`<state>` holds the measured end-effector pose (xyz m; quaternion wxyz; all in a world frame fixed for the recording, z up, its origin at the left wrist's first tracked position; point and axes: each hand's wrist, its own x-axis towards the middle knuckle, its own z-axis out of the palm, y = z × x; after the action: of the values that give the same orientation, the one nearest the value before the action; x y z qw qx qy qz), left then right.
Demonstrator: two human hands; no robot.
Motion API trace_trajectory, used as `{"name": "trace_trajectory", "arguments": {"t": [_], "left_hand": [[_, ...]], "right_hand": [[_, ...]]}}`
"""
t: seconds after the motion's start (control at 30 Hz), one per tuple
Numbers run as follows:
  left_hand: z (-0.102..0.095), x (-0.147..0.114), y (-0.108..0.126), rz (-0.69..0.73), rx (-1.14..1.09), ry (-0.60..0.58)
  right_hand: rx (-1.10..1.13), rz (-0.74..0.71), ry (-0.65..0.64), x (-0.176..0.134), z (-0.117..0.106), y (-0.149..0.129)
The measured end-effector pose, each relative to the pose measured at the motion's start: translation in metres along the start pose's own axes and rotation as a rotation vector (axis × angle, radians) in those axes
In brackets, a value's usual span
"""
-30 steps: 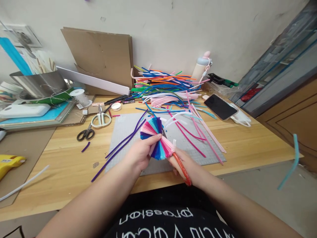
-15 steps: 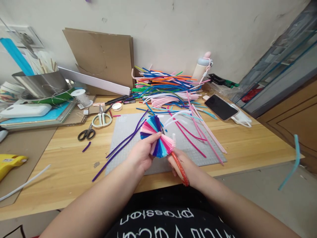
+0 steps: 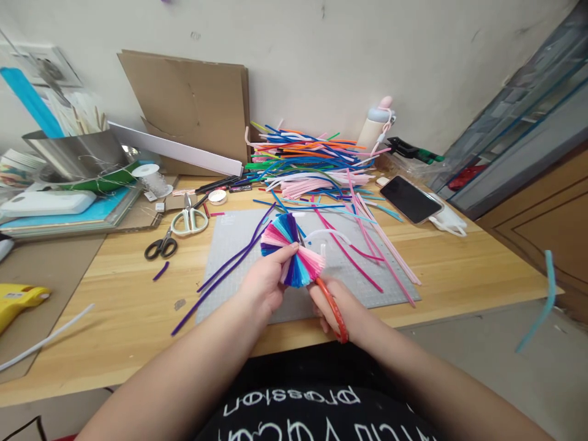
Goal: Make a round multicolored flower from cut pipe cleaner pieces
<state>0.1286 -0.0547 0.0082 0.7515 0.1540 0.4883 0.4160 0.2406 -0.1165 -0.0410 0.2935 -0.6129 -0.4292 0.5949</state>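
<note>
My left hand (image 3: 266,278) is closed on a round, fanned bundle of cut pipe cleaners (image 3: 301,269), its thumb pressed on the middle. Purple, blue, turquoise, pink and white stems spread out from it like two fans. In my right hand (image 3: 340,306) are red-handled scissors (image 3: 331,303), and their dark tip shows in the gap between the fans. The bundle hides the rest of the blades, and most right fingers are out of sight. A white pipe cleaner (image 3: 328,233) curves just beyond the bundle, above the grey cutting mat (image 3: 257,309).
Long purple pipe cleaners (image 3: 225,278) lie left, pink ones (image 3: 358,269) right. Behind is a multicoloured pile (image 3: 312,165). White-handled scissors (image 3: 189,220) and black-handled scissors (image 3: 160,247) rest left of the mat. A phone (image 3: 410,199) lies right, a yellow glue gun (image 3: 21,300) far left.
The bundle has tilted slightly in my left hand, and my right hand with the scissors has shifted a little left. White stems beyond the bundle have changed position.
</note>
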Motion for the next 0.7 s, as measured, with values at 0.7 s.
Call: {"name": "trace_trajectory", "arguments": {"t": [0.7], "left_hand": [[-0.045,-0.010,0.042,-0.036,0.153,-0.457]], "right_hand": [[0.005,-0.344,-0.245,0.018,-0.029,-0.079]]}}
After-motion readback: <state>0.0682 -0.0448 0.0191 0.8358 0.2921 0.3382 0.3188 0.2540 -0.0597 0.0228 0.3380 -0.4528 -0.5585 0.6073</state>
